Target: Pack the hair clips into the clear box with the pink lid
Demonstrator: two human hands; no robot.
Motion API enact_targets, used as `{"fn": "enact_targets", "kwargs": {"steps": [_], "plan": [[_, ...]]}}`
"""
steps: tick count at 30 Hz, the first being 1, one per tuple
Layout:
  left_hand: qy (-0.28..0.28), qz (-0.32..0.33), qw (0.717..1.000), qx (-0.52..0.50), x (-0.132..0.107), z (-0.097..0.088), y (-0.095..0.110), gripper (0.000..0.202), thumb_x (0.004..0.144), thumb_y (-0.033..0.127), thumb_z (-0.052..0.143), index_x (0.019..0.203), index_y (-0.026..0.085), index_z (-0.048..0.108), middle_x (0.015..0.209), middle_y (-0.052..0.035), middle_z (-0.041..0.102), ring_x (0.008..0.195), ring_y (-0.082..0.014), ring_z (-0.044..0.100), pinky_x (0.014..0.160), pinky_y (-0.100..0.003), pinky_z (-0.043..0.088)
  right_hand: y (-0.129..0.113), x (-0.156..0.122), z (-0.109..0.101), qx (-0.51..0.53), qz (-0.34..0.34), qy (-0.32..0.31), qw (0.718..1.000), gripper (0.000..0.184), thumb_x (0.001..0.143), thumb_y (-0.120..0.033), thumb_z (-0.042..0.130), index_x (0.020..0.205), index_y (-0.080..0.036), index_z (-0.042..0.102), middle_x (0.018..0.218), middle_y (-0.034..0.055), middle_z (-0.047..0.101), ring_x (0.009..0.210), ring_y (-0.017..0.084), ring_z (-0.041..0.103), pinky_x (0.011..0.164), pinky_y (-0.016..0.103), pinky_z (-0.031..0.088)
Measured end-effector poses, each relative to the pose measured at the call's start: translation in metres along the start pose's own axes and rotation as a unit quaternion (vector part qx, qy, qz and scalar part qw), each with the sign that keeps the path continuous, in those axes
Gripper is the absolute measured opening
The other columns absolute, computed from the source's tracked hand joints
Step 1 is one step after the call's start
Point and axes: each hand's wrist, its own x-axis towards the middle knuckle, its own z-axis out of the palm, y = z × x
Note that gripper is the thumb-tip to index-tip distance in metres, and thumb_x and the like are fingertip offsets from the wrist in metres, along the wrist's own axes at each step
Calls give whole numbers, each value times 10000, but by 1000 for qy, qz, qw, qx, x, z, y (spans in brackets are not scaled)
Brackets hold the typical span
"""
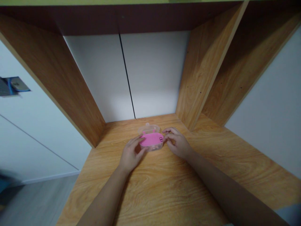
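A small oval case of clear plastic with a pink inside lies on the wooden desktop. A clear, lid-like part rises at its far side. My left hand touches the near left edge of the case, its fingers curled against it. My right hand grips the right end between fingers and thumb. A small dark mark shows near my right fingertips. The underside of the case is hidden.
Wooden side panels and a dark overhead shelf frame the desk, with a white back panel behind it. A wooden partition stands at the right. Grey floor lies below at the left.
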Motion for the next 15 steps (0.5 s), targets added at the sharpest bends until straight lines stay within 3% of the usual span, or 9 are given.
{"fn": "enact_targets", "kwargs": {"steps": [15], "plan": [[2, 3, 1000, -7, 0, 1, -1, 398, 883, 360, 702, 1263, 258, 640, 1374, -100, 633, 1241, -264, 614, 1076, -494, 492, -1, 1, -3, -18, 4, -30, 999, 318, 720, 26, 530, 850, -219, 686, 1059, 72, 635, 1017, 226, 605, 907, 380, 491]]}}
